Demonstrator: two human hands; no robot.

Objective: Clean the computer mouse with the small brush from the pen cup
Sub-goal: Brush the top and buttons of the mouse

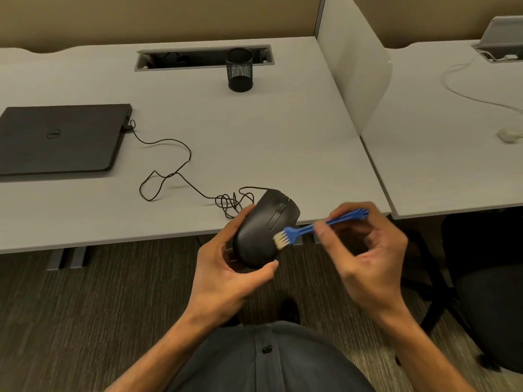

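You are mid-brushing: your left hand (226, 267) cradles the mouse (263, 230), right hand (365, 250) fingers pinch the brush (308, 229); next, sweep bristles along the wheel groove.

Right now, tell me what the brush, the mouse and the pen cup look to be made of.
Brush: blue moulded plastic handle by its even colour; pale bristles, fibre type unclear. Mouse: black plastic, matte shell with soft sheen and a seam between the buttons. Pen cup: black wire mesh, probably metal, since the desk shows through its wall.
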